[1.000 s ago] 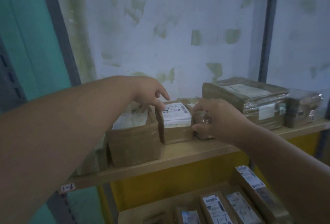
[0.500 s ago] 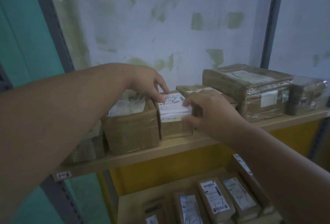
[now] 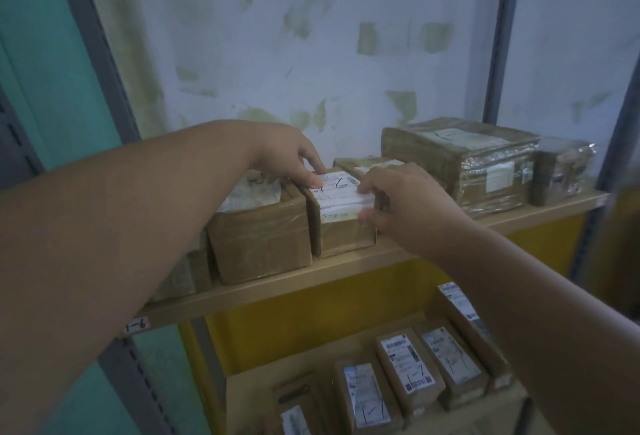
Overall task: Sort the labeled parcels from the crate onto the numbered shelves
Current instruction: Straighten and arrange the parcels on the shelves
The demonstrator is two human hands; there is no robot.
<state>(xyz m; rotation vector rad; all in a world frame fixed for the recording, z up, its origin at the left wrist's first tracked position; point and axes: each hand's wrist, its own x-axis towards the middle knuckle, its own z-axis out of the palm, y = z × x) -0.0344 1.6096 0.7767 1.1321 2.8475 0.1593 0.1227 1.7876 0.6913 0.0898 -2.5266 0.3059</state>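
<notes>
Head view, upper shelf. I see both of the person's hands on one small labelled parcel (image 3: 341,212), a brown carton with a white label on its top face bearing a handwritten mark. The parcel stands on the upper shelf (image 3: 346,268), close to the shelf's front edge, and the shelf lip carries a tag reading "1-6" (image 3: 136,324) at its left end.

Left hand (image 3: 287,154): it reaches in from the left over a larger brown box (image 3: 263,237), with its fingertips (image 3: 313,180) curled down onto the parcel's upper left edge. Right hand (image 3: 401,202): its fingers are bent narrowly around the parcel's right side, fingers on the label's right edge and thumb lower on the front corner, so that the parcel is pinched between the two hands.

The larger brown box touches the parcel's left side. Behind the right hand lies a flat carton (image 3: 367,164), partly hidden; I cannot tell whether it touches the parcel. Further right on the same shelf sit a big film-wrapped package (image 3: 464,160) and, just beside it, a smaller wrapped package (image 3: 561,171).

On the lower shelf (image 3: 242,396), a row of narrow boxes (image 3: 408,368) stands with printed labels facing up. Their print is too blurred for me to read. A pale, patchy wall (image 3: 311,36) closes the back.
</notes>
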